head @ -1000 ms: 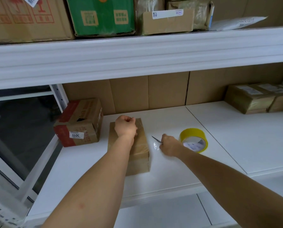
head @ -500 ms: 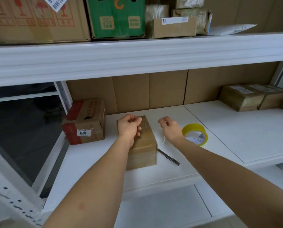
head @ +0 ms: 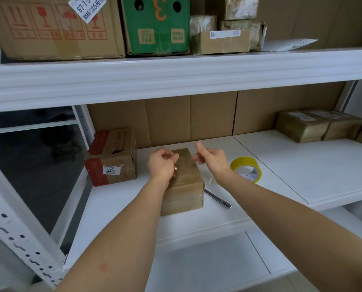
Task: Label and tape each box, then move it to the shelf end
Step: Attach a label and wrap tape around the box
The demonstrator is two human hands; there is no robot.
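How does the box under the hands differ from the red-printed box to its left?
The plain box is brown, closed and taped; the red-printed box has an opening on top and a white sticker. The plain box looks smaller. Both are cardboard, on the same shelf.

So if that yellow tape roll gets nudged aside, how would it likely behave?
The yellow tape roll lies flat on the white shelf, so it would probably slide rather than roll. It looks like a thin hollow ring, likely light. Tipped onto its edge, it could roll toward the pen.

Left hand [head: 162, 165] curled; right hand [head: 212, 160] raised, fingers pinched.
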